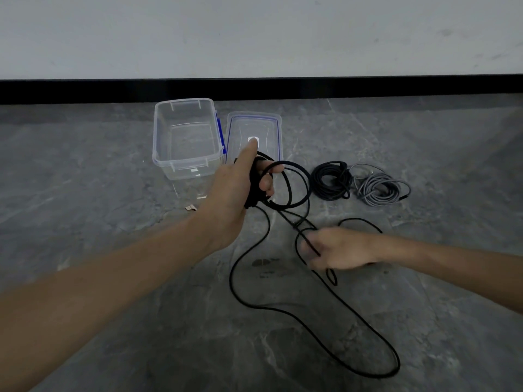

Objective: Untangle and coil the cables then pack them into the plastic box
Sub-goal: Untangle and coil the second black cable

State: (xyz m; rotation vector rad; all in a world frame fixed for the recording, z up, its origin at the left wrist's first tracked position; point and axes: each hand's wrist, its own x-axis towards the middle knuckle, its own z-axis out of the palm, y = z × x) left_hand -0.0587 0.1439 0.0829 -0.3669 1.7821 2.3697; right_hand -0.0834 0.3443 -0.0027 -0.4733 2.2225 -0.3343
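My left hand (237, 188) grips several loops of a black cable (317, 321) in front of the clear plastic box (158, 154), which stands open and holds nothing. The rest of this cable trails in a long loose loop across the floor toward me. My right hand (336, 248), blurred, pinches a strand of the same cable lower right of the loops. A coiled black cable (331, 180) and a coiled grey cable (377, 189) lie side by side on the floor to the right.
The box's clear lid (271, 128) with a blue seal lies flat just right of the box. A small tan object (190, 207) sits on the grey stone floor near the box. A black skirting board (85, 91) and white wall close off the far side.
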